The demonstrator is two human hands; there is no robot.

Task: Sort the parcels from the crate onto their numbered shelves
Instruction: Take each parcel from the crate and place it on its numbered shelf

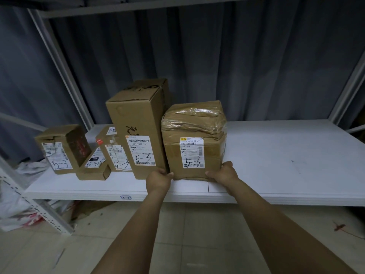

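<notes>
A taped cardboard parcel (194, 141) marked 5-3 stands on the white shelf (276, 165) near its front edge. My left hand (160, 177) grips its lower left corner and my right hand (224, 173) grips its lower right corner. Right beside it on the left stands a tall box (136, 131), also marked 5-3. Further left are three smaller parcels (63, 149) with the same handwritten number. A small tag (125, 197) reading 5-3 is stuck on the shelf's front edge.
The shelf's right half holds nothing. White uprights (59, 62) frame the rack and a grey curtain (237, 66) hangs behind. Plastic mail bags (17, 214) lie on the tiled floor at the lower left. Another shelf board (138, 6) runs overhead.
</notes>
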